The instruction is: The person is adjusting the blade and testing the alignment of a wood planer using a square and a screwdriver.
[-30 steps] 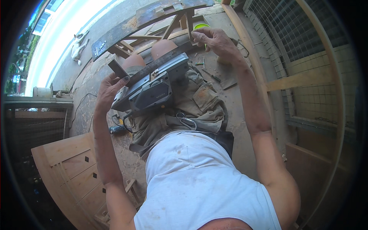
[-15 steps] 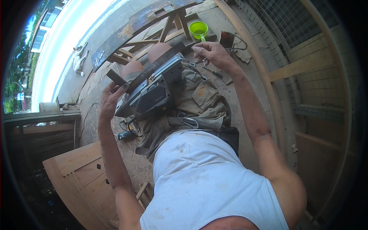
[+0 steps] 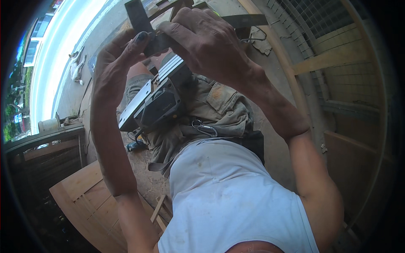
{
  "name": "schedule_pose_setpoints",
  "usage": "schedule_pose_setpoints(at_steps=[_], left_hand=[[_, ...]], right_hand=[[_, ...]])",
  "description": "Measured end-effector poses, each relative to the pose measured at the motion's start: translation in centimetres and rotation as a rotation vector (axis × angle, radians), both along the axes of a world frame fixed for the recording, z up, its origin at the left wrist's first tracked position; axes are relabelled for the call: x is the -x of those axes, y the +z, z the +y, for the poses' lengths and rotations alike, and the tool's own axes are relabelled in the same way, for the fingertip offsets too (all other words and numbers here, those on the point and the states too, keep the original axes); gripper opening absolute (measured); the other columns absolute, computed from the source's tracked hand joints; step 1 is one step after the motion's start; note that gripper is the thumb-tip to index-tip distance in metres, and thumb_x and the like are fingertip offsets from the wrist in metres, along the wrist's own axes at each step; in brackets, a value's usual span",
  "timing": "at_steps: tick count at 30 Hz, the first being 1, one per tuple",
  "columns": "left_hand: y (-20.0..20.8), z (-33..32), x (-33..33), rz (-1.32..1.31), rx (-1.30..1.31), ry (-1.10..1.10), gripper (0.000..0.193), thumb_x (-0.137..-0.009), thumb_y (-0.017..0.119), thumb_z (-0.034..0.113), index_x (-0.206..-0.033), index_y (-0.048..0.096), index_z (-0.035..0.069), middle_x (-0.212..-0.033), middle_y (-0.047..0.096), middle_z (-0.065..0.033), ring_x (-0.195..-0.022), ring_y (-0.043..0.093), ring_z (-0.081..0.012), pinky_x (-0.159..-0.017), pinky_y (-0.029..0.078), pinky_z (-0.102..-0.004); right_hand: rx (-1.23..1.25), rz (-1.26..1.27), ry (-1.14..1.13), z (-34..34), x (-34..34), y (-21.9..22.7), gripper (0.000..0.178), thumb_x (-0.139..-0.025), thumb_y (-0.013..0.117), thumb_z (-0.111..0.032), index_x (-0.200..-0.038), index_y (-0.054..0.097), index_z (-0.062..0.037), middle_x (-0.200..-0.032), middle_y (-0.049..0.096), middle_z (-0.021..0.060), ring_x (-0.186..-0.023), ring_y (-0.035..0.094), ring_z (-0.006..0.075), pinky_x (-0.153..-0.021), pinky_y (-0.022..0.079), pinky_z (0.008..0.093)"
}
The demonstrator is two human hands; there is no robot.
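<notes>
A dark metal try square (image 3: 138, 17) is held up in front of me, its short thick arm pointing up and its long blade running off to the right behind my right hand. My left hand (image 3: 116, 59) grips it near the corner, thumb pressed on the metal. The fingers of my right hand (image 3: 206, 40) are closed at the same corner, touching the square; whether they also hold something small is hidden. Below, a dark electric planer (image 3: 162, 107) lies on my lap with its pale metal sole (image 3: 135, 105) facing away from me.
A carabiner (image 3: 206, 128) hangs at my waist. At the lower left stands a panelled wooden door (image 3: 88, 198). A wood frame with wire mesh (image 3: 295, 25) rises on the right. Farther off, a white dog (image 3: 76, 67) lies on the ground.
The square has come up off the planer toward me in my left hand. My right hand, earlier apart with a small metal piece in its fingers, has moved left onto the square.
</notes>
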State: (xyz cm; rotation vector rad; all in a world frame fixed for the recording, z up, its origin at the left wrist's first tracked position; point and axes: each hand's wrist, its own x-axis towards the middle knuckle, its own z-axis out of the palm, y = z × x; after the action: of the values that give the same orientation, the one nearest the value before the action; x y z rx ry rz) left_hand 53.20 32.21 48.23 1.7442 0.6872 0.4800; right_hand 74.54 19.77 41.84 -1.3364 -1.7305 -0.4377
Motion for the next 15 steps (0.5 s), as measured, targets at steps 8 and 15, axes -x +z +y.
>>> schedule_pose_setpoints(at_steps=[8, 15], left_hand=[[-7.0, -0.4, -3.5, 0.745, -0.258, -0.264, 0.109, -0.073, 0.095, 0.06, -0.156, 0.057, 0.001, -0.136, 0.074, -0.0197, -0.128, 0.069, -0.0307, -0.112, 0.053, -0.0437], [-1.2, 2.7, 2.5, 0.544, 0.091, -0.121, 0.105, -0.06, 0.103, 0.041, -0.146, 0.062, -0.003, -0.13, 0.073, -0.0173, -0.124, 0.07, -0.0263, -0.107, 0.056, -0.0438]], right_hand=[[0.481, 0.918, -0.193, -7.1, -5.3, -7.5, 0.038, -0.115, 0.062, -0.034, -0.122, 0.073, 0.0018, -0.083, 0.075, 0.0134, -0.073, 0.076, 0.0252, -0.067, 0.058, 0.0401], [0.644, 1.582, -0.031, -8.8, -3.6, -7.4, 0.035, -0.117, 0.06, -0.036, -0.122, 0.069, -0.0026, -0.082, 0.073, 0.0028, -0.058, 0.063, 0.0055, -0.051, 0.046, 0.0223]])
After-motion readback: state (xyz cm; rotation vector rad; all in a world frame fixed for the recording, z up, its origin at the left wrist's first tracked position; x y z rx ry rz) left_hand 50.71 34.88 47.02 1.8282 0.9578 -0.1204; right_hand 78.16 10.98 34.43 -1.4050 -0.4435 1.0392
